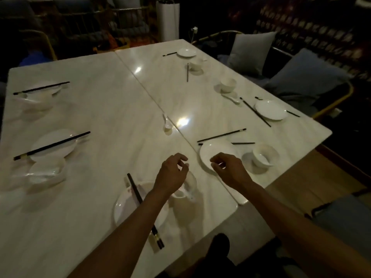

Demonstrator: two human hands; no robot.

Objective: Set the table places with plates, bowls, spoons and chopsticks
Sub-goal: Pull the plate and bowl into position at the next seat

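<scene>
Plates, bowls, spoons and chopsticks lie spread over the pale table [100, 109], some places tidy and some loose. Under the right hand [230, 169] sits a plate [212, 151]; the fingers curl loosely above its near rim and grip nothing, probably about to shift it into line. Beyond that hand 2 chopsticks [221, 135] lie apart, 1 partly under the plate's far edge, so this place looks unfinished. Just right of it stands a bowl [264, 155] on its saucer.

The left hand [172, 171] hovers relaxed and empty over a bowl [184, 189] that is partly hidden by the wrist. Under the left forearm a plate [126, 205] carries paired chopsticks [140, 201] across it.

Ahead of the left hand a stray spoon [167, 123] rests near the table seam, belonging to no place yet. Nothing blocks either hand.
</scene>
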